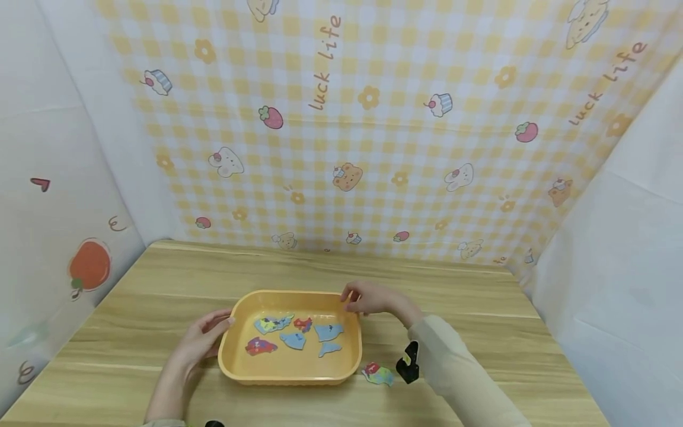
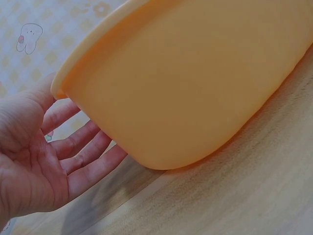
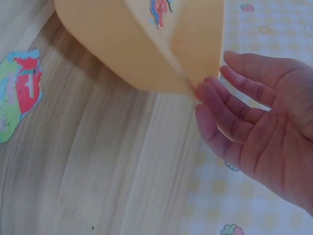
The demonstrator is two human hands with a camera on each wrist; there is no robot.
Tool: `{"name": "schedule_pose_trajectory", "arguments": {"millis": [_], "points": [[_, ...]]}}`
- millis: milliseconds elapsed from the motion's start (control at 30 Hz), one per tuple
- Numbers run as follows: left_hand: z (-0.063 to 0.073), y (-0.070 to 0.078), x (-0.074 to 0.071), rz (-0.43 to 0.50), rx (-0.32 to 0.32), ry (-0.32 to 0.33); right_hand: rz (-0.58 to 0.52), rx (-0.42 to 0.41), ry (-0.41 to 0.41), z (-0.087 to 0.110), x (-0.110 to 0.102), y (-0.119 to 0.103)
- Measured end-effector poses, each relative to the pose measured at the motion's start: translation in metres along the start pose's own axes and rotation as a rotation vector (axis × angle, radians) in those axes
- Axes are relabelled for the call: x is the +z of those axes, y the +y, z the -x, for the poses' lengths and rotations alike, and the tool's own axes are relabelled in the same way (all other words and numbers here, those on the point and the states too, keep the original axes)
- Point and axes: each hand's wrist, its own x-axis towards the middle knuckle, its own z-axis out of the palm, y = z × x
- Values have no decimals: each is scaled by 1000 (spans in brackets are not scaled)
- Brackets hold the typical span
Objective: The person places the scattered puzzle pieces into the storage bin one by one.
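Note:
A yellow plastic tray (image 1: 290, 378) with rounded corners stands on the wooden table, between the two hands. My left hand (image 1: 198, 338) holds its left side, the thumb at the rim and the fingers along the outer wall, as the left wrist view shows. At the far right corner, my right hand (image 1: 368, 298) grips the rim with bent fingers (image 3: 212, 100). Inside the tray lie several flat, irregular pieces like puzzle pieces, among them a red and purple piece (image 1: 261, 346) and a light blue piece (image 1: 328, 332). A red and green piece (image 1: 377, 374) lies outside, right of the tray.
The wooden table (image 1: 459, 308) reaches back to a yellow checked cloth (image 1: 384, 142) with cartoon prints. White cloth hangs along the left and right sides. A black object (image 1: 408, 363) shows beside the right sleeve (image 1: 453, 362), near the loose piece.

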Motion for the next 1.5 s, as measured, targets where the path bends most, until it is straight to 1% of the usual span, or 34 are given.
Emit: {"name": "schedule_pose_trajectory", "arguments": {"millis": [200,300,600,800,967,1100,1233,1333,1500], "points": [[0,0,0,-3,2,-1,19,-6,60,5,-1,8],[0,0,0,2,2,-4,21,-11,64,6,-2,13],[2,0,0,6,-9,1,-21,37,86,12,0,22],[2,1,-1,4,-11,-1,-39,125,56,16,4,28],[3,1,0,4,-11,2,-34,172,29,21,8,33],[2,1,0,7,-6,-2,-50,179,0,24,13,38],[2,1,0,7,-8,-6,-62,164,-30,25,17,43],[2,1,-1,-2,-11,-6,-67,161,-36,25,20,46],[1,0,-1,-18,-13,-9,-85,183,-52,26,23,50]]}}
